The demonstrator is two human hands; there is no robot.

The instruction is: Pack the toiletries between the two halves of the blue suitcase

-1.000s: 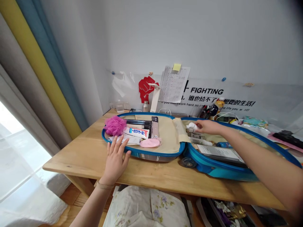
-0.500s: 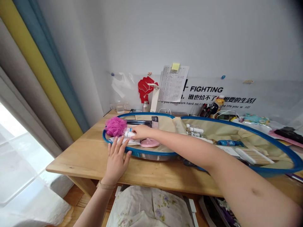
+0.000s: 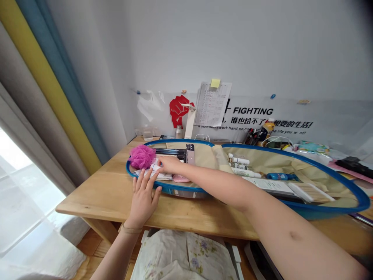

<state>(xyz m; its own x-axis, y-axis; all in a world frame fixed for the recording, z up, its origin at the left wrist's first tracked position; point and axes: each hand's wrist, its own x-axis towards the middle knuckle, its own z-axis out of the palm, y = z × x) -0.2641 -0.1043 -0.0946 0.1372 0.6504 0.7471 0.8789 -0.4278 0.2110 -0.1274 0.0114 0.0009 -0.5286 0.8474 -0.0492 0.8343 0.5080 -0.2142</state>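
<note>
An opened bag (image 3: 201, 189) with blue edging and beige lining lies across the desk. My right hand (image 3: 169, 165) reaches into its left half, fingers closed on a small white bottle (image 3: 155, 167) that they partly cover. My left hand (image 3: 145, 194) rests at the bag's near left rim, fingers spread, the fingertips close to the bottle. Behind the hands sits a pink mesh bath sponge (image 3: 142, 156). A black packaged item (image 3: 171, 152) lies beyond my right hand. Under my right wrist shows part of a pink round item (image 3: 181, 178).
The bag's right half holds several small bottles (image 3: 239, 160), a blue bottle (image 3: 280, 176) and a pack of cotton swabs (image 3: 313, 193). A white lamp (image 3: 190, 122), a clear cup (image 3: 147, 134) and a drink bottle (image 3: 267, 129) stand behind the bag on the wooden desk (image 3: 96, 190).
My right hand has moved slightly left with the small white bottle, towards the bath sponge. My left hand has stayed at the rim.
</note>
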